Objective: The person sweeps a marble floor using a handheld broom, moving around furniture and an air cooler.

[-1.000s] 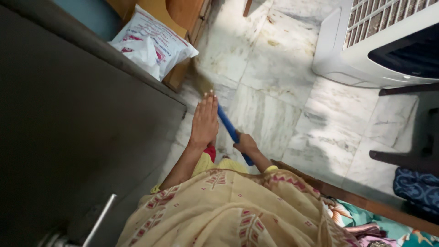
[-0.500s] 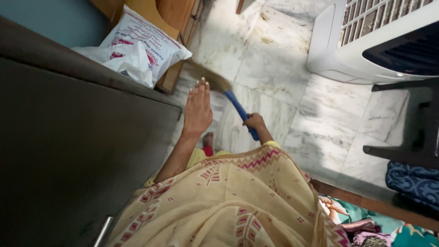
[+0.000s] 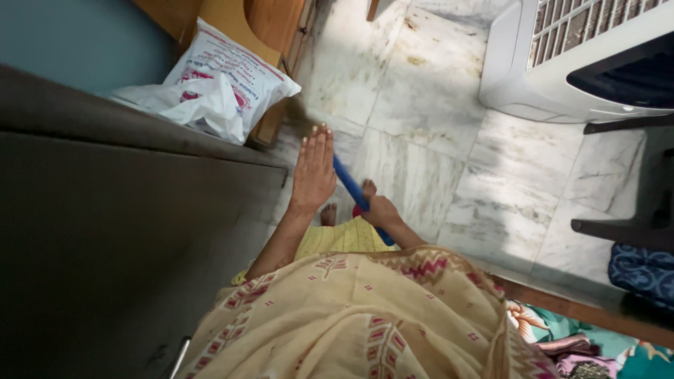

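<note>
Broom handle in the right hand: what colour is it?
Blue; the broom handle shows best in the head view, gripped by the right hand.

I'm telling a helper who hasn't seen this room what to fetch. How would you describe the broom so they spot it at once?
Start at the big dark grey cabinet on the left and look to the white marble floor at its far corner. There, the right hand grips a broom with a blue plastic handle, slanting toward a white printed plastic sack. It is the only bright blue stick there.
</note>
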